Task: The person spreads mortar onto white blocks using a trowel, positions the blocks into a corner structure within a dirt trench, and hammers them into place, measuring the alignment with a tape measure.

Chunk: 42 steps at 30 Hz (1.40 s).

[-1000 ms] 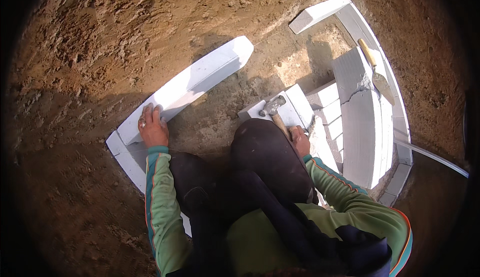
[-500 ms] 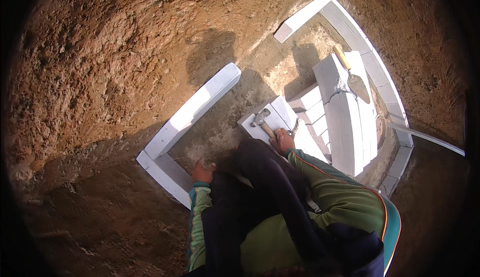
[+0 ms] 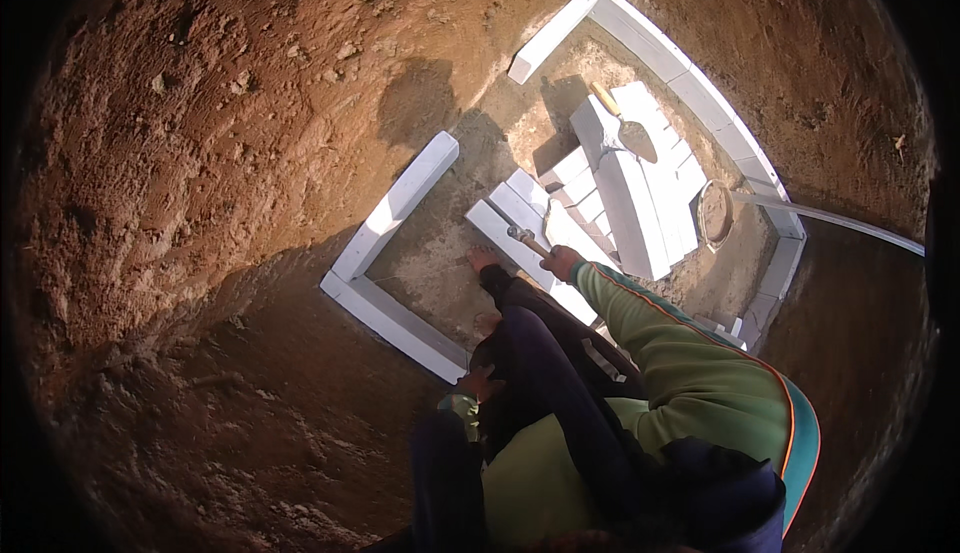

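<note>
My right hand (image 3: 563, 262) is closed round the wooden handle of a hammer (image 3: 533, 244). The hammer's metal head points away to the left, over the long white blocks (image 3: 492, 228) beside my feet. Whether it touches them I cannot tell. My left hand (image 3: 480, 384) is at my bent leg, near the end of the low white block wall, with its fingers loosely stretched against the dark trousers and no tool visible in it. Further right, a trowel (image 3: 635, 139) with a yellowish handle lies on a stack of white blocks (image 3: 630, 193).
White blocks form a low wall along the left (image 3: 395, 203) and the right (image 3: 690, 78), with a gap at the upper left. Rough brown earth (image 3: 200, 153) rises around it. A round hoop-like rim (image 3: 715, 213) and a long pale bar (image 3: 850, 223) are at right. My bare foot (image 3: 482, 257) is near the blocks.
My right hand has taken a firm hold of the hammer and raised its handle. My left hand has drawn back from beside the left wall to my leg. The whole view has shifted.
</note>
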Each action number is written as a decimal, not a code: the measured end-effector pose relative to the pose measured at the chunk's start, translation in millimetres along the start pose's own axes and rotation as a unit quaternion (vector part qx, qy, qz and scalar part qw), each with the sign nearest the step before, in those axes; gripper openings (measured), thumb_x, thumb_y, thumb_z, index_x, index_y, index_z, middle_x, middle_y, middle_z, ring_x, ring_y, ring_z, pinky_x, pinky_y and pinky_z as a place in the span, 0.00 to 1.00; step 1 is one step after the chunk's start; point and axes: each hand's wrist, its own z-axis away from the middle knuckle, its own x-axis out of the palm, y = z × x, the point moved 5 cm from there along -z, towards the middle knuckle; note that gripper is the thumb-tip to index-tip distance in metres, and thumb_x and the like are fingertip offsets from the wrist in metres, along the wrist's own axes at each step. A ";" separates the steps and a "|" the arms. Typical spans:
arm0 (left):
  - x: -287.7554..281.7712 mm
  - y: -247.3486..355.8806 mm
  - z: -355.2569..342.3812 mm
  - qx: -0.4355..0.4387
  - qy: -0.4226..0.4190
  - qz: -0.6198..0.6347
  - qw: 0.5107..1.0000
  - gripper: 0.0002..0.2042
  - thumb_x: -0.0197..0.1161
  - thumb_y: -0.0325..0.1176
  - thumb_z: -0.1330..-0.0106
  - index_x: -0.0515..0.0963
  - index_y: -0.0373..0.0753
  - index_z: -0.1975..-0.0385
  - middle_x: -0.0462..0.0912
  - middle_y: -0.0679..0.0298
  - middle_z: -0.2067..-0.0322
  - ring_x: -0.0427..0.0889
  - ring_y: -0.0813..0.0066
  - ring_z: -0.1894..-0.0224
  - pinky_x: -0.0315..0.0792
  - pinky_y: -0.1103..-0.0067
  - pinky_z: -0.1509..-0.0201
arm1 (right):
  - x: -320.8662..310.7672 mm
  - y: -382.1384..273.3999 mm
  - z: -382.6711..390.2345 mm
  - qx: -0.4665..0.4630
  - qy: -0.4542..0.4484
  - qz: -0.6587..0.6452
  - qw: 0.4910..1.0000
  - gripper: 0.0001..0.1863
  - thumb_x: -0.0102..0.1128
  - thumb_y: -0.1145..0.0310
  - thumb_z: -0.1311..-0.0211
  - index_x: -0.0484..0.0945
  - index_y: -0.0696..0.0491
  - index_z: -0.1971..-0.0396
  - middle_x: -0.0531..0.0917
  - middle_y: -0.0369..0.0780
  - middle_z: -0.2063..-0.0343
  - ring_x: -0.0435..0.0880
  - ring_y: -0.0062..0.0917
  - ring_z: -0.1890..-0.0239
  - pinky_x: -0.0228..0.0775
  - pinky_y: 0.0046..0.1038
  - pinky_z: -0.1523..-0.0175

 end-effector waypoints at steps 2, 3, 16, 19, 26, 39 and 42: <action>-11.8 24.2 42.9 0.025 -0.026 0.066 0.997 0.40 0.56 0.64 0.33 0.67 0.39 0.30 0.67 0.43 0.31 0.66 0.41 0.30 0.61 0.58 0.27 | -6.7 12.7 54.1 -0.117 -0.007 0.082 0.990 0.24 0.60 0.52 0.39 0.83 0.58 0.56 0.86 0.53 0.62 0.86 0.47 0.55 0.78 0.43 0.48; -18.1 35.9 54.6 0.034 -0.028 0.087 0.995 0.39 0.55 0.63 0.32 0.67 0.38 0.30 0.68 0.44 0.32 0.67 0.42 0.30 0.62 0.58 0.27 | -2.1 38.0 63.0 0.005 -0.003 0.040 0.999 0.14 0.58 0.60 0.36 0.85 0.46 0.54 0.85 0.48 0.64 0.86 0.47 0.54 0.81 0.43 0.50; -78.3 -131.6 54.0 -0.117 0.183 0.245 0.945 0.33 0.57 0.55 0.30 0.67 0.30 0.38 0.75 0.47 0.46 0.74 0.58 0.45 0.67 0.67 0.46 | 81.8 246.0 192.4 0.260 -0.192 -0.183 0.929 0.12 0.65 0.63 0.35 0.84 0.56 0.59 0.82 0.45 0.78 0.82 0.34 0.81 0.79 0.40 0.74; -107.7 -84.9 8.4 -0.055 0.183 0.329 0.925 0.21 0.61 0.46 0.30 0.72 0.38 0.46 0.77 0.60 0.61 0.75 0.72 0.62 0.66 0.76 0.67 | 85.6 338.7 180.9 0.204 -0.194 -0.180 0.942 0.12 0.63 0.64 0.33 0.80 0.59 0.68 0.77 0.44 0.83 0.80 0.35 0.82 0.76 0.41 0.78; -199.3 -23.6 64.9 -0.112 0.183 0.432 0.876 0.35 0.65 0.45 0.31 0.63 0.35 0.28 0.82 0.58 0.53 0.80 0.75 0.61 0.76 0.75 0.64 | 34.6 184.1 149.4 0.071 -0.060 -0.165 0.982 0.14 0.61 0.62 0.34 0.83 0.60 0.62 0.81 0.47 0.76 0.83 0.39 0.76 0.78 0.41 0.73; -274.0 -15.3 22.3 -0.088 0.173 0.113 0.974 0.28 0.67 0.46 0.35 0.78 0.29 0.42 0.82 0.44 0.47 0.84 0.56 0.46 0.76 0.68 0.42 | 84.6 151.3 187.0 0.173 0.076 -0.342 0.920 0.18 0.61 0.57 0.36 0.76 0.59 0.59 0.77 0.42 0.78 0.79 0.31 0.76 0.69 0.36 0.74; -330.4 -59.8 36.2 -0.061 0.230 0.167 0.957 0.29 0.69 0.44 0.35 0.76 0.29 0.40 0.84 0.48 0.48 0.84 0.61 0.49 0.76 0.70 0.44 | 136.5 122.5 169.3 0.217 0.073 -0.464 0.856 0.17 0.62 0.58 0.37 0.80 0.58 0.60 0.84 0.48 0.73 0.85 0.36 0.70 0.75 0.40 0.65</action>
